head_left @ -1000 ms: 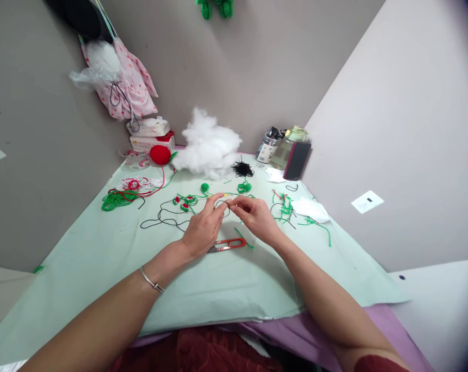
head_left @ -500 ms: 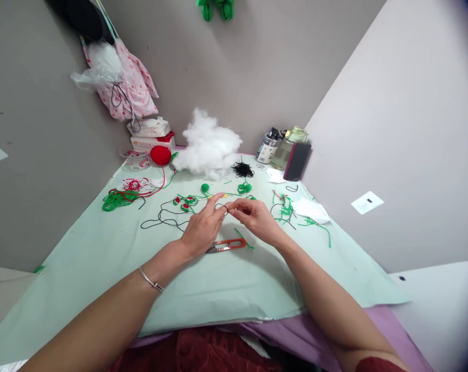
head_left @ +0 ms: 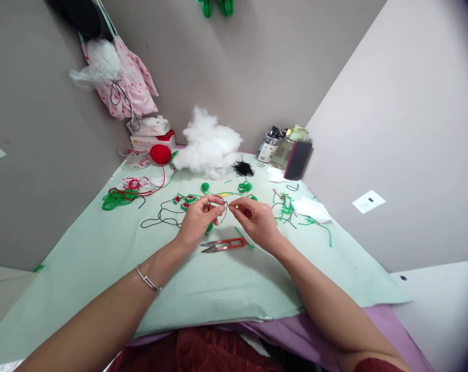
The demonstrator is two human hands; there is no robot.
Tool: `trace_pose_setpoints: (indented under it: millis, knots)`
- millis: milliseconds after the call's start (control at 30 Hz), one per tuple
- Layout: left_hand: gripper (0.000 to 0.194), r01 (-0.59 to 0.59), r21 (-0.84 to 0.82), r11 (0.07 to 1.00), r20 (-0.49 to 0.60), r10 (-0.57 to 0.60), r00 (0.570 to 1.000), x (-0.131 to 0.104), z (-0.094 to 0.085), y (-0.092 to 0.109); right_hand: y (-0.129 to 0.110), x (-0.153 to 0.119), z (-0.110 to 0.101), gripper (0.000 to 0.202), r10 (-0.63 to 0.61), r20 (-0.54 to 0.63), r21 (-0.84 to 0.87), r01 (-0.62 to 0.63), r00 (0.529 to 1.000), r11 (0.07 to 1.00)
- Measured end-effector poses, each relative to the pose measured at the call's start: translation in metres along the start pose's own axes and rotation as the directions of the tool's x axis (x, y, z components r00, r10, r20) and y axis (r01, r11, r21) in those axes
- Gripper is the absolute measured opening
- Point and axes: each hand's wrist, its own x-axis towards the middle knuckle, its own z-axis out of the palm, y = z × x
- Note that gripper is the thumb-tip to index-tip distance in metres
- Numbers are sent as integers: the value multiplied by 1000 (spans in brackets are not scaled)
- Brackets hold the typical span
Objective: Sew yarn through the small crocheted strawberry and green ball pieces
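Near the middle of the table, my left hand (head_left: 200, 219) pinches a thin black cord (head_left: 225, 211) between thumb and fingers. My right hand (head_left: 256, 219) is closed on the same cord from the other side, its fingertips a small gap away. A short end of the cord hangs between them. Just below the hands lie orange-handled thread snips (head_left: 229, 244), blades pointing left, beside a short green yarn piece (head_left: 244, 236). A small green piece (head_left: 209, 228) shows partly behind my left hand. Green pieces with red and white (head_left: 185, 202) lie beyond it.
White stuffing (head_left: 208, 144) is piled at the back, with a black yarn tangle (head_left: 243, 168) beside it. A red yarn ball (head_left: 161, 154) and green yarn (head_left: 119, 199) are left. Yarn scraps (head_left: 285, 206), a phone (head_left: 298, 161) and a bottle (head_left: 286, 149) are right.
My left hand has turned and its raised, extended fingers have curled into a pinch. The fingertips of both hands have drawn slightly apart, uncovering the snips' blades and a green piece.
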Motion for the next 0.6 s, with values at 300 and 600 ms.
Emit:
trace_pose_setpoints:
  millis: [300,600]
  knots:
    - [26,38,-111,993,-14,-40,999,-2,3,4,-4,-3,2,20,16,44,-111,-11,999,994]
    - [25,50,-110,993,-11,-51,999,0,1,1,1,-3,4,20,-49,27,-146,53,998,988]
